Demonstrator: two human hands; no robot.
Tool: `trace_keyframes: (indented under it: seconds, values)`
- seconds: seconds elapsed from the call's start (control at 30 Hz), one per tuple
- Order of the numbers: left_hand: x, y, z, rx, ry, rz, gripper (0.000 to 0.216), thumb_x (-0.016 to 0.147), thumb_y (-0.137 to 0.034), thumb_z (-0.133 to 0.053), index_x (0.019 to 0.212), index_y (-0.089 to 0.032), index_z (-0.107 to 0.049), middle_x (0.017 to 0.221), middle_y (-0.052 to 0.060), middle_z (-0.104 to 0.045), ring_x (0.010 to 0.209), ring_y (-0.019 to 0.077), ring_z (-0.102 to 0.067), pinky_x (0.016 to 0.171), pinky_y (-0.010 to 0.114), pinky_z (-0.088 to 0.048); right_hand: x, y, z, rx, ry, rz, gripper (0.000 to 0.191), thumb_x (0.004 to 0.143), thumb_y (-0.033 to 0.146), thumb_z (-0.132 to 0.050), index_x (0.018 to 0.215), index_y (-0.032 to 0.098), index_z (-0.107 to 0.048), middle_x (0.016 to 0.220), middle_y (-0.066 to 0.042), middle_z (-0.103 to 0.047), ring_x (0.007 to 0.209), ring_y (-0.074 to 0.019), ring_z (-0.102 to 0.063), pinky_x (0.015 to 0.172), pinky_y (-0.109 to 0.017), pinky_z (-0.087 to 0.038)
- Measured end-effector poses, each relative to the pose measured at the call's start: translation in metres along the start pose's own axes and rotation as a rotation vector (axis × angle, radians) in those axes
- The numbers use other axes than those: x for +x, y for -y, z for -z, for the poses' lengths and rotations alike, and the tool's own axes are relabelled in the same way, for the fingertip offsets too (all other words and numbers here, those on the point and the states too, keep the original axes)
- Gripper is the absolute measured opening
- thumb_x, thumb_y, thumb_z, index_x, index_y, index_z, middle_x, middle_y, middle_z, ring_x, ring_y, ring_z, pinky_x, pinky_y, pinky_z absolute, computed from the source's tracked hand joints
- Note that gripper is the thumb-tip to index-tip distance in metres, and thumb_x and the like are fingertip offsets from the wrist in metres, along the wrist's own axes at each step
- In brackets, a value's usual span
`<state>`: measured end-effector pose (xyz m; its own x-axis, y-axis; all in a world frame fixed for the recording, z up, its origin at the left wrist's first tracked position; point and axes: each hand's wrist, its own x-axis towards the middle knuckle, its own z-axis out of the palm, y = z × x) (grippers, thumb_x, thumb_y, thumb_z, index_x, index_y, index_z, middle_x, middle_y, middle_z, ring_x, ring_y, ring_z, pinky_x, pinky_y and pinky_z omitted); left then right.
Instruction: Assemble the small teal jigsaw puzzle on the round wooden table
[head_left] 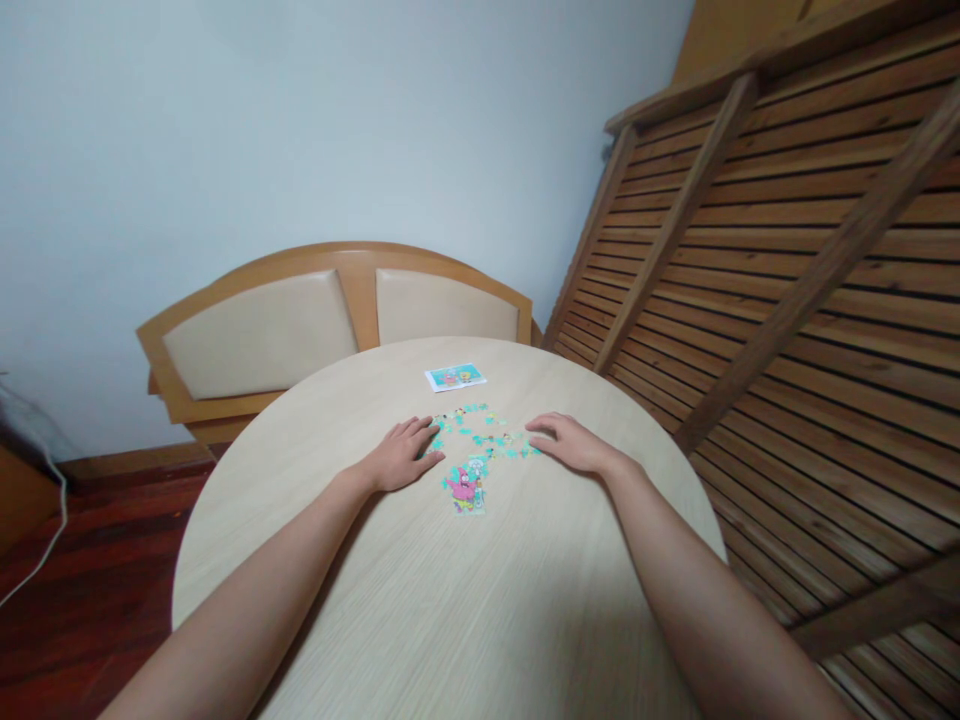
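Note:
Several loose teal jigsaw pieces (484, 430) lie scattered on the round pale wooden table (450, 600). A joined patch of pieces (466, 487) with a pink cartoon figure sits just in front of them. My left hand (401, 455) rests flat on the table at the left edge of the pieces, fingers stretched out and touching them. My right hand (570, 443) lies palm down at their right edge, fingers extended onto the pieces. Neither hand holds anything.
A small picture card (455, 377) lies further back on the table. Behind the table stands a wooden bench with two padded backs (337, 315). A slatted wooden frame (787, 280) leans on the right. A red-brown floor (97, 590) shows at left.

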<state>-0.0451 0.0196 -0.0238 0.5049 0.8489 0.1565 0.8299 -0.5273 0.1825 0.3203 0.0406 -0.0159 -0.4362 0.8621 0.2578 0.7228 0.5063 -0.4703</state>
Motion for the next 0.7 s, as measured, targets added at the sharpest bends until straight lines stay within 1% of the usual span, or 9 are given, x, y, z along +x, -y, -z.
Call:
trace_keyframes:
  seconds: [0.1, 0.23, 0.33, 0.43, 0.53, 0.6, 0.7]
  values:
    - [0.000, 0.000, -0.001, -0.009, -0.004, 0.001, 0.070, 0.097, -0.063, -0.036, 0.147, -0.015, -0.043, 0.157, 0.016, -0.036, 0.145, 0.0354, -0.031, 0.118, 0.054, -0.027, 0.001, 0.003, -0.001, 0.014, -0.023, 0.023, 0.028, 0.093, 0.032, -0.056, 0.111, 0.018, -0.071, 0.115, -0.011, -0.069, 0.110, -0.0245, -0.062, 0.104, -0.042, -0.044]
    - [0.001, 0.000, -0.002, -0.024, -0.028, -0.005, 0.070, 0.096, -0.064, -0.036, 0.147, -0.016, -0.043, 0.157, 0.016, -0.036, 0.145, 0.0344, -0.032, 0.118, 0.053, -0.027, 0.004, 0.023, -0.006, -0.002, -0.038, 0.075, 0.029, 0.093, 0.038, -0.057, 0.110, 0.021, -0.071, 0.115, -0.010, -0.070, 0.111, -0.0248, -0.062, 0.103, -0.041, -0.043]
    - [0.002, -0.006, -0.001, -0.024, -0.037, 0.017, 0.071, 0.096, -0.066, -0.036, 0.146, -0.016, -0.043, 0.156, 0.016, -0.037, 0.145, 0.0341, -0.033, 0.118, 0.051, -0.027, 0.006, 0.042, -0.017, -0.069, -0.067, 0.011, 0.039, 0.091, 0.046, -0.059, 0.119, 0.021, -0.068, 0.123, -0.011, -0.066, 0.118, -0.0274, -0.057, 0.105, -0.044, -0.040]
    - [0.003, -0.016, 0.001, -0.018, -0.041, 0.094, 0.079, 0.093, -0.071, -0.034, 0.148, -0.015, -0.041, 0.157, 0.018, -0.035, 0.144, 0.0377, -0.032, 0.118, 0.054, -0.026, 0.007, 0.053, -0.028, -0.112, -0.070, -0.046, 0.054, 0.086, 0.055, -0.062, 0.130, 0.022, -0.061, 0.133, -0.013, -0.061, 0.124, -0.0306, -0.052, 0.106, -0.047, -0.038]
    - [0.003, -0.028, 0.000, -0.019, -0.070, 0.124, 0.086, 0.090, -0.077, -0.036, 0.150, -0.016, -0.038, 0.157, 0.017, -0.035, 0.145, 0.0406, -0.030, 0.117, 0.057, -0.025, 0.007, 0.055, -0.034, -0.120, -0.051, -0.056, 0.061, 0.084, 0.058, -0.064, 0.134, 0.023, -0.057, 0.137, -0.012, -0.057, 0.127, -0.0319, -0.049, 0.107, -0.048, -0.037]
    - [0.003, -0.034, -0.001, -0.013, -0.090, 0.098, 0.086, 0.087, -0.078, -0.039, 0.150, -0.019, -0.038, 0.158, 0.016, -0.034, 0.146, 0.0405, -0.027, 0.117, 0.056, -0.024, 0.007, 0.053, -0.032, -0.113, -0.042, -0.061, 0.063, 0.082, 0.059, -0.065, 0.134, 0.024, -0.057, 0.139, -0.012, -0.056, 0.128, -0.0323, -0.049, 0.107, -0.048, -0.037]
    - [0.002, -0.039, -0.003, -0.011, -0.065, 0.048, 0.087, 0.086, -0.078, -0.042, 0.151, -0.020, -0.038, 0.159, 0.014, -0.032, 0.148, 0.0397, -0.024, 0.118, 0.054, -0.024, 0.005, 0.045, -0.027, -0.113, -0.022, -0.084, 0.068, 0.079, 0.062, -0.068, 0.134, 0.023, -0.057, 0.141, -0.013, -0.054, 0.130, -0.0338, -0.047, 0.109, -0.049, -0.036]
